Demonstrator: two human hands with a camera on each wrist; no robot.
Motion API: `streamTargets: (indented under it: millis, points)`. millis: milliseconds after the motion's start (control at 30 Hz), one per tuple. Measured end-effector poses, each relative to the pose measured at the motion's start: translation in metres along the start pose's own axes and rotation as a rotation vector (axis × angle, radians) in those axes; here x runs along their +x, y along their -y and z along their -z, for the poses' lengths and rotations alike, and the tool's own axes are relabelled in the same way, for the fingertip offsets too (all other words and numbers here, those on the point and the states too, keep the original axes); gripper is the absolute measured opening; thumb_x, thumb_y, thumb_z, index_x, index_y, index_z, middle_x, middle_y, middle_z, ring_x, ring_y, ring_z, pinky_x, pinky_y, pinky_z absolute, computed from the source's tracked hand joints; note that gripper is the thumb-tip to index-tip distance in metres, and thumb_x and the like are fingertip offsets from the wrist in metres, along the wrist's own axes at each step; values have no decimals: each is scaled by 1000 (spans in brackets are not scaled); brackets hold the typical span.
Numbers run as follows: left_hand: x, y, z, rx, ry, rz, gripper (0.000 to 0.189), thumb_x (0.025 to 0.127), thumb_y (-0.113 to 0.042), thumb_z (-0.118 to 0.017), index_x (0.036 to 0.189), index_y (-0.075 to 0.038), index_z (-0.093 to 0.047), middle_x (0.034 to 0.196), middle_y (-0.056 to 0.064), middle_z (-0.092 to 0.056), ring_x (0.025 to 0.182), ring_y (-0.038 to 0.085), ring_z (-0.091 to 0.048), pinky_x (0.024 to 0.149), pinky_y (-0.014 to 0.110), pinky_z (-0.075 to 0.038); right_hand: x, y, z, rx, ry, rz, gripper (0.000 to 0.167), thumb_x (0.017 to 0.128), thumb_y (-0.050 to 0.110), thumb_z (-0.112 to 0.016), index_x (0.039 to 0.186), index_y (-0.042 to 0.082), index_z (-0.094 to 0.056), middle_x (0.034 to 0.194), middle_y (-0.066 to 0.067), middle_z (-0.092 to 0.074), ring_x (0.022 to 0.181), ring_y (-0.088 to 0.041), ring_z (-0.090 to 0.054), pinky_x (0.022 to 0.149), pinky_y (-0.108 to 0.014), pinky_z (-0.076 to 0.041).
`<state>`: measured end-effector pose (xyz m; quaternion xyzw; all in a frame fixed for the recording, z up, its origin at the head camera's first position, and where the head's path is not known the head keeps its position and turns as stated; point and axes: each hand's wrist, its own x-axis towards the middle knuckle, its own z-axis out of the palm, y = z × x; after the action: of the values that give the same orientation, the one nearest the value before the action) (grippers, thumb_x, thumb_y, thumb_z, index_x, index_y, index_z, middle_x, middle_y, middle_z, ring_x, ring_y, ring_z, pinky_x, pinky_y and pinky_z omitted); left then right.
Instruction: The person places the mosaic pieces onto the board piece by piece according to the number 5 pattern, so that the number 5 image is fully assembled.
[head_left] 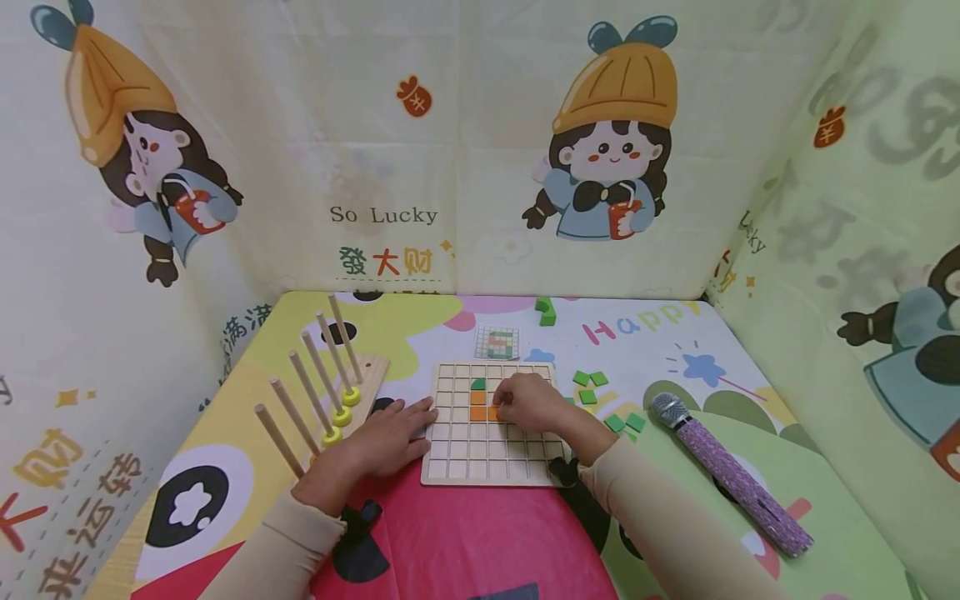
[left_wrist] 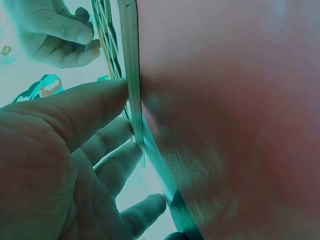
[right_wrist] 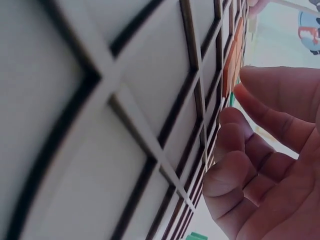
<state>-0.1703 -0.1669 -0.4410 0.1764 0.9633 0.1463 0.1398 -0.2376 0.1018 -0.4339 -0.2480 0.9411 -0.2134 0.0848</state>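
Head view: left hand (head_left: pixel 390 435) spread against grid board (head_left: pixel 465 450); right hand (head_left: pixel 531 403) curled at orange tile (head_left: pixel 492 413), pinch unclear. Tile probably light, stiff; best held by opposite edges.

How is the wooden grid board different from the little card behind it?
The board is big; the card is much smaller. The board is tan wood; the card is whitish. The left hand touches the board's edge; no hand touches the card. Both have grid lines making squares.

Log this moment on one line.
left hand: touching left edge of grid board | right hand: at orange tile | loose green tiles: right of board
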Motion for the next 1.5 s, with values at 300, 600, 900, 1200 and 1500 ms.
streamTargets:
  millis: [300, 600, 900, 1200, 1500]
  points:
    - [2, 2, -1, 15, 1, -1, 60, 101, -32, -66, 157, -16, -48, 169, 8, -35, 152, 50, -29, 122, 65, -27, -9, -12, 5, 63, -15, -29, 8, 98, 15, -69, 102, 13, -76, 94, 4, -72, 87, -12, -61, 83, -35, -53]
    - [0, 2, -1, 4, -7, -16, 59, 101, -29, -65, 155, -13, -49, 168, 10, -36, 151, 52, -30, 121, 66, -27, -30, -31, 14, 60, -55, -16, 9, 98, 13, -68, 102, 10, -76, 88, 1, -70, 77, -12, -57, 74, -34, -51]
    - [0, 0, 0, 10, -9, -5, 61, 100, -31, -66, 156, -14, -49, 168, 9, -36, 151, 51, -30, 121, 66, -28, -61, -62, 23, 35, -77, -75, 10, 96, 16, -70, 101, 10, -75, 86, 3, -70, 76, -11, -59, 70, -33, -51]
    - [0, -2, 2, -7, -12, 3, 62, 100, -31, -67, 156, -15, -48, 168, 9, -36, 152, 51, -30, 121, 67, -27, -83, -78, 27, 3, -96, -115, 9, 91, 15, -75, 97, 8, -75, 89, 0, -73, 82, -13, -64, 75, -35, -54]
    - [0, -1, 0, -5, -14, -10, 60, 100, -29, -66, 156, -13, -49, 168, 10, -37, 151, 52, -31, 122, 66, -27, -94, -87, 28, 5, -89, -117, 13, 90, 15, -76, 100, 6, -76, 92, -2, -74, 85, -17, -68, 76, -38, -56]
